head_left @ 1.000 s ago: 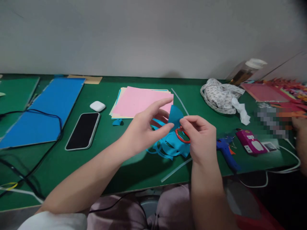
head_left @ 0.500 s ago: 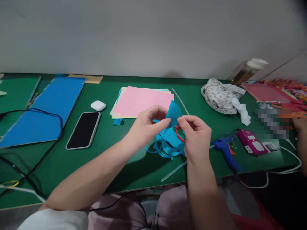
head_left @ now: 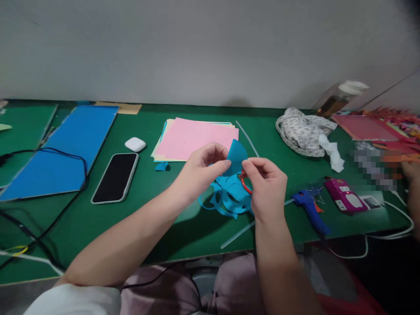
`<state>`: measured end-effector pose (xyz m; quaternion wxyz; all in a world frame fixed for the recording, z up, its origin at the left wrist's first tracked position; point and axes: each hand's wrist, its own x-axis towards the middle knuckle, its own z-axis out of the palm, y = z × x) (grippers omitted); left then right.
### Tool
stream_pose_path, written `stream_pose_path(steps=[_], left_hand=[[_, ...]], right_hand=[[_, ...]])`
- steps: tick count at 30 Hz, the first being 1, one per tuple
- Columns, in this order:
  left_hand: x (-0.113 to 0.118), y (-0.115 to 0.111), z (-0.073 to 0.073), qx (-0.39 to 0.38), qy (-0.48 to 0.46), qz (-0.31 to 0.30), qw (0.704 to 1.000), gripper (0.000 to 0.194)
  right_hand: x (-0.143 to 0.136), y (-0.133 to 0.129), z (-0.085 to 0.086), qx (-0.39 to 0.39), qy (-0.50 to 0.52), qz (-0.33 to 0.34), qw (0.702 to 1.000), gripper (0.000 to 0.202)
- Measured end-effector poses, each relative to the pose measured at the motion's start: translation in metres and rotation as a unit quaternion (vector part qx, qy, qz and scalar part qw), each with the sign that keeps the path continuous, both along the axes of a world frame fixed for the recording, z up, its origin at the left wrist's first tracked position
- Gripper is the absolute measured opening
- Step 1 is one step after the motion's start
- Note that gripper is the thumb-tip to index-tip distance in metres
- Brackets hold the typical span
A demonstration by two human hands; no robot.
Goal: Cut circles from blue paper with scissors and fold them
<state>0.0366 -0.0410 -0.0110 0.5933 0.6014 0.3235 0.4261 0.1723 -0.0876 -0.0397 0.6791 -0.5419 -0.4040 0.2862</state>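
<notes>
A folded, fan-shaped piece of blue paper (head_left: 236, 157) is pinched between the thumb and fingers of my left hand (head_left: 205, 173). My right hand (head_left: 267, 186) touches the right edge of that paper with thumb and forefinger, and red-handled scissors (head_left: 246, 183) hang from its fingers. The blades are mostly hidden. Below both hands lies a heap of curled blue paper strips (head_left: 229, 199) on the green table (head_left: 183, 227). A small blue scrap (head_left: 162, 166) rests to the left of the heap.
Behind my hands is a stack of coloured paper (head_left: 197, 138). To the left are a phone (head_left: 115, 178), a white case (head_left: 135, 144) and a blue board (head_left: 65, 153). A blue glue gun (head_left: 310, 210), magenta device (head_left: 344, 195) and patterned cloth (head_left: 302, 133) are right; another person's hand (head_left: 411, 173) shows there.
Both hands and the blue paper have shifted very slightly; my left thumb sits a little further left on the paper. My grips look the same.
</notes>
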Motion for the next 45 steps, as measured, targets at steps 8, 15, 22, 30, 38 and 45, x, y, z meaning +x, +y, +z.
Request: stream_pose_path(steps=[8, 15, 22, 30, 38, 45], left_hand=[[-0.0003, 0.0009, -0.0001, 0.001, 0.018, 0.009, 1.000, 0.008], [-0.0006, 0.0023, -0.0024, -0.017, 0.007, 0.006, 1.000, 0.009], [-0.0039, 0.0060, -0.0020, -0.048, 0.001, 0.010, 0.999, 0.010], [-0.0039, 0.0096, -0.0028, -0.038, 0.025, -0.004, 0.999, 0.007], [-0.0010, 0.0090, -0.0041, -0.041, 0.025, -0.009, 0.999, 0.007], [-0.0014, 0.0100, -0.0061, -0.039, 0.028, -0.007, 0.999, 0.005]], right_hand=[[-0.0010, -0.0013, 0.0004, -0.010, -0.036, -0.014, 0.999, 0.016], [-0.0004, -0.0012, 0.0006, -0.002, -0.031, -0.016, 0.999, 0.014], [0.0023, 0.0009, -0.0003, -0.011, -0.012, -0.004, 1.000, 0.013], [0.0041, 0.0034, -0.0027, -0.014, 0.019, 0.013, 1.000, 0.013], [0.0018, 0.0008, -0.0016, -0.015, -0.040, -0.007, 0.999, 0.012], [0.0000, -0.0009, -0.0037, 0.012, -0.104, -0.027, 0.994, 0.010]])
